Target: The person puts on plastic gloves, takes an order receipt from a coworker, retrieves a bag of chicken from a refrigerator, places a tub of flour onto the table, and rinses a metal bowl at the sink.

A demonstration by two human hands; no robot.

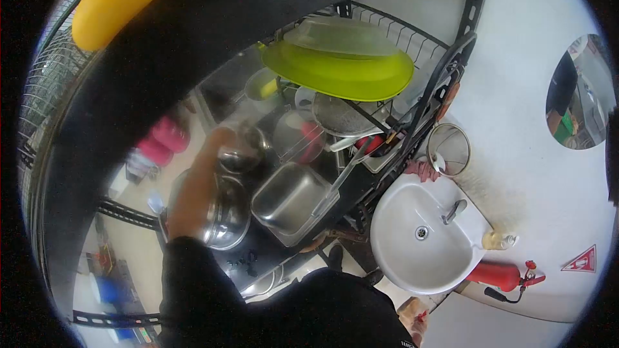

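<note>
My left arm, in a black sleeve, stretches forward over the dark shelf. At its end my left hand (233,140) is smeared by motion beside a round steel bowl (244,158); whether its fingers grip the bowl is unclear. Under the forearm is a larger shiny steel bowl (231,216), and to its right sits a rectangular steel pan (290,200). Down by my right side, below the sink, my right hand (412,314) shows in part. Its fingers look curled, with a small red patch at them that I cannot make out.
A wire rack holds a green plate (342,74) and a translucent lid (342,35). A white sink (412,245) stands to the right, with a strainer (449,149) above it and a red fire extinguisher (496,276) beside it. A dark shelf edge (193,32) crosses overhead.
</note>
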